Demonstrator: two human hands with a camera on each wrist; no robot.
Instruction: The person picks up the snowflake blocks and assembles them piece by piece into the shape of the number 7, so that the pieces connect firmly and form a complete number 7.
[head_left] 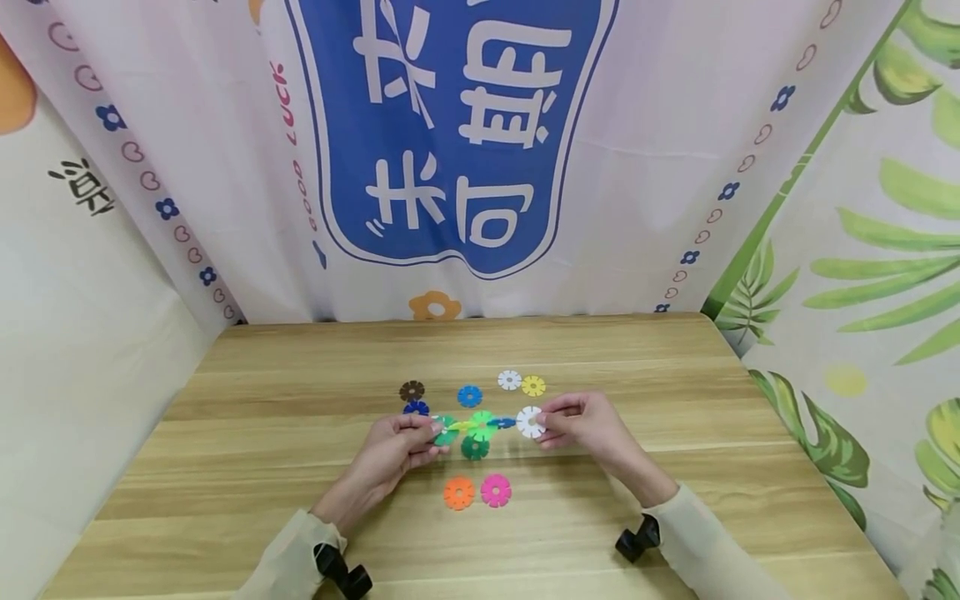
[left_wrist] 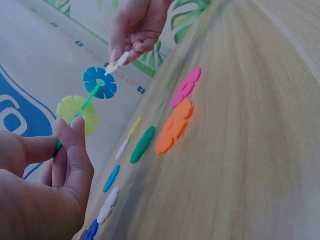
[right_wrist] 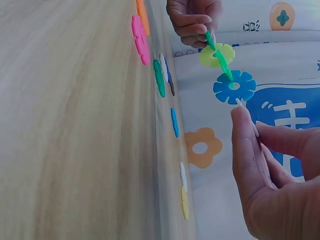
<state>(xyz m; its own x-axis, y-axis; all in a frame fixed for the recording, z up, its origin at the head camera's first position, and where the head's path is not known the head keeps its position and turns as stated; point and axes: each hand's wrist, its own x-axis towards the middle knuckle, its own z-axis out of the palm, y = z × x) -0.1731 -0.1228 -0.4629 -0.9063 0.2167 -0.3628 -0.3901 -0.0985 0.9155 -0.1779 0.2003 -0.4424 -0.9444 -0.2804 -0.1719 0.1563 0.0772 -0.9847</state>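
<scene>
A chain of slotted plastic discs stretches between both hands above the table. It runs from a green disc (head_left: 447, 435) through a yellow-green disc (left_wrist: 90, 120), a bright green disc (head_left: 482, 427) and a blue disc (left_wrist: 100, 83) to a white disc (head_left: 528, 423). My left hand (head_left: 397, 446) pinches the green disc between thumb and fingers, covering part of it. At the other end, the thumb and fingers of my right hand (head_left: 588, 423) pinch the white disc, which joins the blue disc's edge in the right wrist view.
Loose discs lie on the wooden table (head_left: 637, 358): brown (head_left: 412, 391), dark blue (head_left: 416, 407), blue (head_left: 470, 396), white (head_left: 509, 380) and yellow (head_left: 533, 386) behind the chain. Dark green (head_left: 475, 448), orange (head_left: 459, 493) and pink (head_left: 496, 491) lie nearer. A printed curtain (head_left: 645, 167) hangs at the back edge.
</scene>
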